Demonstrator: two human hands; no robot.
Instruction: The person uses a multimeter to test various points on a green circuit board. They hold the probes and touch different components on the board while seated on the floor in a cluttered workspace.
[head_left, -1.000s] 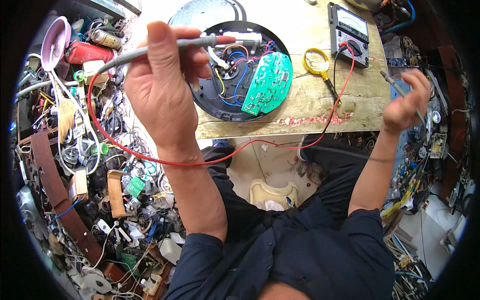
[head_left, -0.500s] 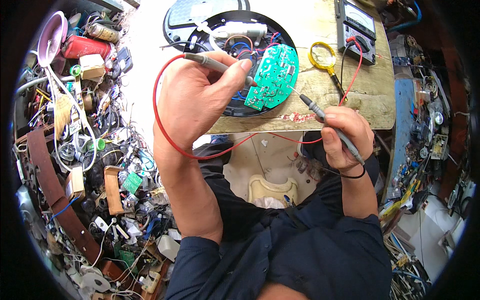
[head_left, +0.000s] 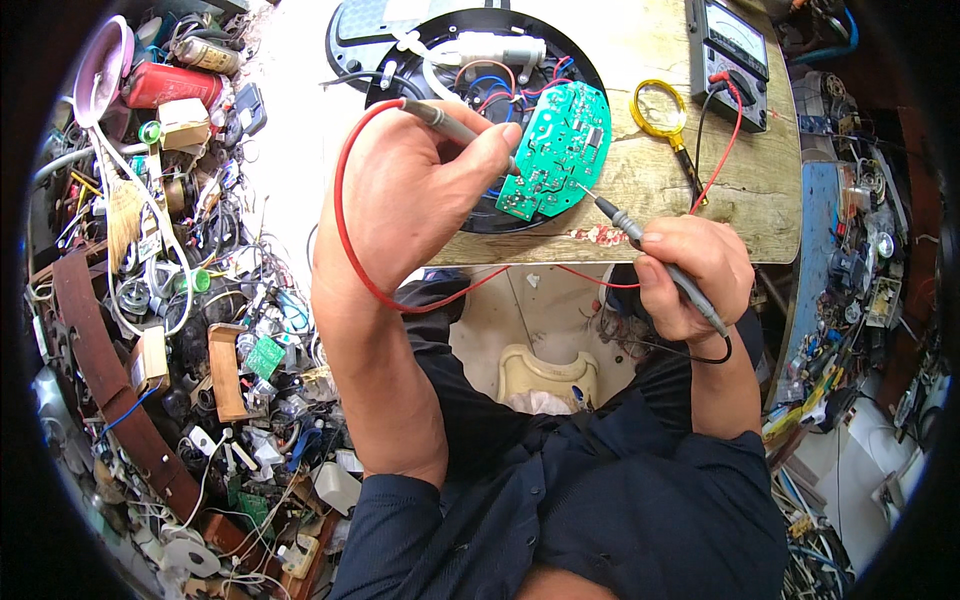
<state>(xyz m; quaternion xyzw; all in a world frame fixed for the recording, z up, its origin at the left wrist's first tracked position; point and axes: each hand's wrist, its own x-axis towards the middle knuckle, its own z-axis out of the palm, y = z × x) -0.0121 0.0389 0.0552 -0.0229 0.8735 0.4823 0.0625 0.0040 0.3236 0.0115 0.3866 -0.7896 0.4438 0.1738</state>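
Note:
My left hand point(head_left: 410, 185) is closed round a grey test probe point(head_left: 440, 122) with a red lead, its tip end at the left side of a green circuit board point(head_left: 560, 145). In my right hand point(head_left: 697, 275) is another grey test probe point(head_left: 627, 224), fitted with a black lead. Its metal tip points at the board's lower right part; whether it touches, I cannot tell. The board lies tilted on a round black housing point(head_left: 597, 75) with a white cylindrical part point(head_left: 490, 48) and coloured wires inside. Both leads belong to an analog multimeter point(head_left: 730, 60) at the far right.
A yellow-rimmed magnifying glass point(head_left: 660, 108) lies on the wooden table point(head_left: 640, 60). Reddish bits point(head_left: 600, 235) sit at its near edge. Heaps of electronic scrap point(head_left: 270, 400) crowd the left, with more parts point(head_left: 850, 300) at right. A cream plastic stool point(head_left: 548, 372) shows below.
The view has shifted slightly, so the table and its things appear a little to the right. The right probe's tip still stays by the board's lower right; both hands keep their grips.

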